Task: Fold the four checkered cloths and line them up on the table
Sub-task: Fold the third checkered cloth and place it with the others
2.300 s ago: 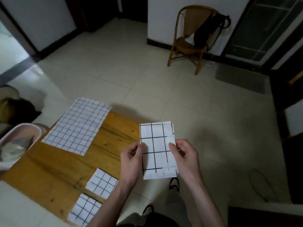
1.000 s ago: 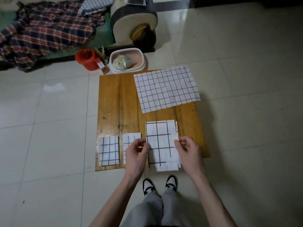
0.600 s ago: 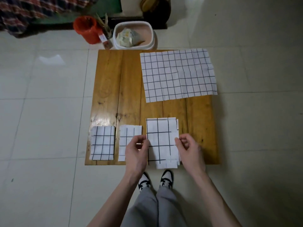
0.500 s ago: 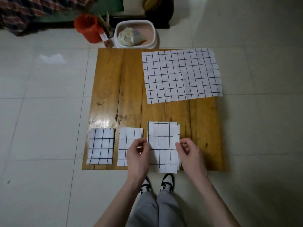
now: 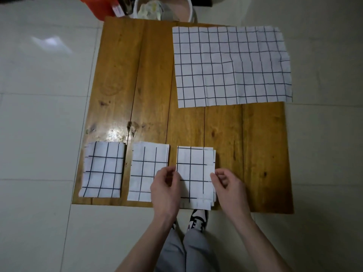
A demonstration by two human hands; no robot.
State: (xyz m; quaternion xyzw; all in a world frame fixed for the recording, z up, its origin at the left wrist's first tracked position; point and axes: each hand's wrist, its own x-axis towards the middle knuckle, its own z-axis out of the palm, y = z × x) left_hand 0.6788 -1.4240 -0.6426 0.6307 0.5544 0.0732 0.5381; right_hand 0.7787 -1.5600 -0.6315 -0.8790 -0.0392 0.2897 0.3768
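Three folded checkered cloths lie in a row along the near edge of the wooden table (image 5: 153, 85). The left cloth (image 5: 103, 169) and the middle cloth (image 5: 146, 167) lie free. On the third folded cloth (image 5: 195, 173), my left hand (image 5: 166, 190) pinches the left edge and my right hand (image 5: 227, 188) pinches the right edge; its near end reaches the table's front edge. A fourth checkered cloth (image 5: 229, 65) lies spread flat at the far right of the table, overhanging the right side a little.
A pale basin (image 5: 182, 8) with crumpled stuff and an orange bucket (image 5: 98, 6) stand on the tiled floor just beyond the table's far edge. Bare wood shows at the table's left half and near right corner. My shoes (image 5: 198, 218) are under the near edge.
I have turned to the table and brought the folded cloth down from the air onto it, beside the two folded ones. Both hands still hold its side edges.
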